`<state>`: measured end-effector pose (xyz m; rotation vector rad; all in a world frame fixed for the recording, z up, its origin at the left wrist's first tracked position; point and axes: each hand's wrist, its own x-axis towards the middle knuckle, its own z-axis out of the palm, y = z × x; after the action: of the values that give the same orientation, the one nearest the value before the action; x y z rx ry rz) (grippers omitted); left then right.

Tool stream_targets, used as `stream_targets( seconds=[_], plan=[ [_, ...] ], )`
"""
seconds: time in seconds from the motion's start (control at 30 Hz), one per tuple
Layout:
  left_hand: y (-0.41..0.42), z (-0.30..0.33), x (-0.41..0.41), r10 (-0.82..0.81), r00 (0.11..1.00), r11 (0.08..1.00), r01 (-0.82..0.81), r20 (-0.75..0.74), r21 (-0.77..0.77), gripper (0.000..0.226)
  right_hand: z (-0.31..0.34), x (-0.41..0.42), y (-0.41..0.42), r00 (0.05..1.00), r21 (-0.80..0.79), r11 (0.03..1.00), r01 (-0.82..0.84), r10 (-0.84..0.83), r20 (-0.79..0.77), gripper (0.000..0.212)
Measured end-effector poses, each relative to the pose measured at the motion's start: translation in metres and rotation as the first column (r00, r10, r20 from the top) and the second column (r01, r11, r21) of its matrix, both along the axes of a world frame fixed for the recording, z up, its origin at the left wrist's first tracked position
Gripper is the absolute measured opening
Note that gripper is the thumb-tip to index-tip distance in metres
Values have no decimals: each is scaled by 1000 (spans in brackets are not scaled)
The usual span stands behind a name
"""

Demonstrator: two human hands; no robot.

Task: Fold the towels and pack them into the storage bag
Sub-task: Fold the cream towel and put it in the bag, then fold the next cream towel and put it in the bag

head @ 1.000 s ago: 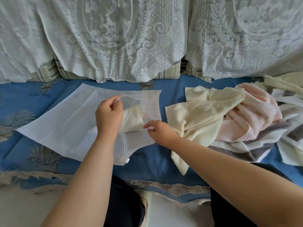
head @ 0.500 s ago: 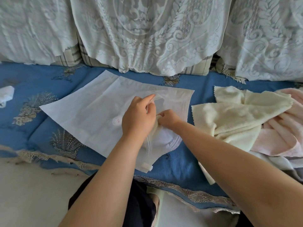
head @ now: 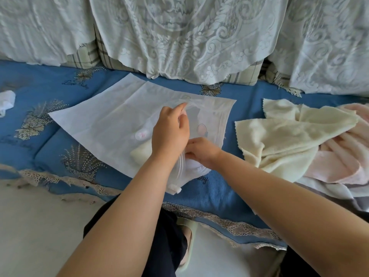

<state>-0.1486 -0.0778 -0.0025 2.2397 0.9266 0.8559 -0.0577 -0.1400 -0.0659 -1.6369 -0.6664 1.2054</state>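
A white translucent storage bag [head: 103, 120] lies flat on the blue sofa seat, its zip mouth toward the right. My left hand [head: 169, 132] pinches the upper lip of the mouth and lifts it. My right hand [head: 201, 151] reaches into the mouth, its fingers hidden inside the bag. A folded cream towel [head: 141, 152] shows through the bag just left of my left wrist. Loose cream towels [head: 289, 136] and pink towels [head: 339, 156] lie in a heap to the right.
The blue patterned seat cover [head: 209, 188] ends in a lace trim at the near edge. Lace-draped cushions [head: 189, 37] stand behind the bag. A small white cloth [head: 7, 100] lies at the far left. Pale floor and my dark-trousered knees are below.
The folded cream towel has moved deeper into the bag, leftward. My right hand went from outside the mouth to inside it; my left hand keeps holding the lip up.
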Motion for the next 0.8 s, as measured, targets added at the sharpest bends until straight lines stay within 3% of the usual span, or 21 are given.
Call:
stream_targets(
  seconds=[0.1,0.27,0.37,0.67,0.8],
  plan=[
    [-4,-6,3,-25,998,999,26,-61,19,40,11,-7,2,997,-9,997,-72,72,25,26],
    [-8,-7,7,39,998,996,-34,-58,86,40,22,12,-28,982,61,993,105,-113,149,50],
    [-9,-5,15,80,996,993,-76,-39,95,40,28,34,-69,955,54,988,146,-155,253,41],
    [-60,-3,68,-21,960,985,68,-278,158,45,51,79,-185,919,-30,967,255,-233,317,20],
    [-113,1,109,-152,971,972,181,-187,151,38,56,111,-218,844,-20,932,363,-320,430,18]
  ],
)
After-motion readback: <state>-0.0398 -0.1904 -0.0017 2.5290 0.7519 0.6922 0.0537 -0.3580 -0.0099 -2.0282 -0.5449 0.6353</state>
